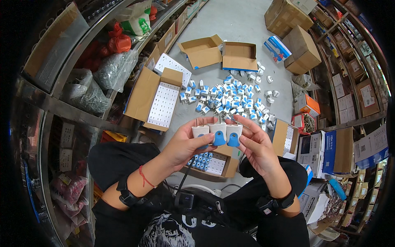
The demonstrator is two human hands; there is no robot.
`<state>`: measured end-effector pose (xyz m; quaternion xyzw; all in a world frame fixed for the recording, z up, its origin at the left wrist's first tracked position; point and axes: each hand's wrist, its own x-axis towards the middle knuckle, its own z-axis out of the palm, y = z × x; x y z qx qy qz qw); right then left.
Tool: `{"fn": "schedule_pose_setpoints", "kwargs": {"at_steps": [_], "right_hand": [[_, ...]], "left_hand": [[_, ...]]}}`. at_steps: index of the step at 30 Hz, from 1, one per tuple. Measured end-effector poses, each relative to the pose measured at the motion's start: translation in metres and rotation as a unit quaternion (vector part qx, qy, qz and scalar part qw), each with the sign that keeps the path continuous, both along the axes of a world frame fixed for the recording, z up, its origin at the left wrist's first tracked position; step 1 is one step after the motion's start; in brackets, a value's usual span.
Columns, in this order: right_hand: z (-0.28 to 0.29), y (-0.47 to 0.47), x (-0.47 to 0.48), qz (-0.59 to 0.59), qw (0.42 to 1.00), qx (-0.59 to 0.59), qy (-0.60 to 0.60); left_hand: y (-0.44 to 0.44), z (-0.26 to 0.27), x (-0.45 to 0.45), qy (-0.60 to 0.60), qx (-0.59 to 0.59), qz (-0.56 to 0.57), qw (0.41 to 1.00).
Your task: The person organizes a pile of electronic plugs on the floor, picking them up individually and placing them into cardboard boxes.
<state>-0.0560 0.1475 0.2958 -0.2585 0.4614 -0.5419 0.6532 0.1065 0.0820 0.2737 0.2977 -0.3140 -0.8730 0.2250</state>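
Three white-and-blue electrical plugs are held side by side in front of me, their metal pins pointing away. My left hand grips the left plug and the middle plug, its thumb across them. At the right, my right hand pinches the third plug between thumb and fingers. Below my hands sits an open cardboard box. Rows of plugs stand in its white slotted insert; part of this box is hidden by my left hand and the held plugs.
Beyond my hands lies a loose pile of plugs on the grey floor. An open box with a slotted insert stands left of it. Two open cartons lie behind. Loaded shelves flank both sides; a cable runs near my lap.
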Motion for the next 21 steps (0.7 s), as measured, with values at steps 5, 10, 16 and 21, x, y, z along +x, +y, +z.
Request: {"fn": "schedule_pose_setpoints", "kwargs": {"at_steps": [5,10,16,21], "right_hand": [[0.0007,0.0004,0.0007,0.01,0.996,-0.024,0.088],[0.0038,0.0035,0.0051,0.017,0.983,-0.076,0.167],[-0.0029,0.0067,0.0049,0.023,0.978,-0.058,0.2],[-0.0014,0.0052,0.0047,-0.026,0.976,-0.083,0.2]], "left_hand": [[0.0008,0.0025,-0.0005,-0.018,-0.032,0.003,0.999],[0.0014,0.0011,-0.0017,-0.02,-0.055,0.049,0.997],[0.0018,0.0014,-0.0025,0.001,-0.081,0.074,0.994],[0.0021,0.004,-0.0022,-0.017,-0.097,0.067,0.993]]}}
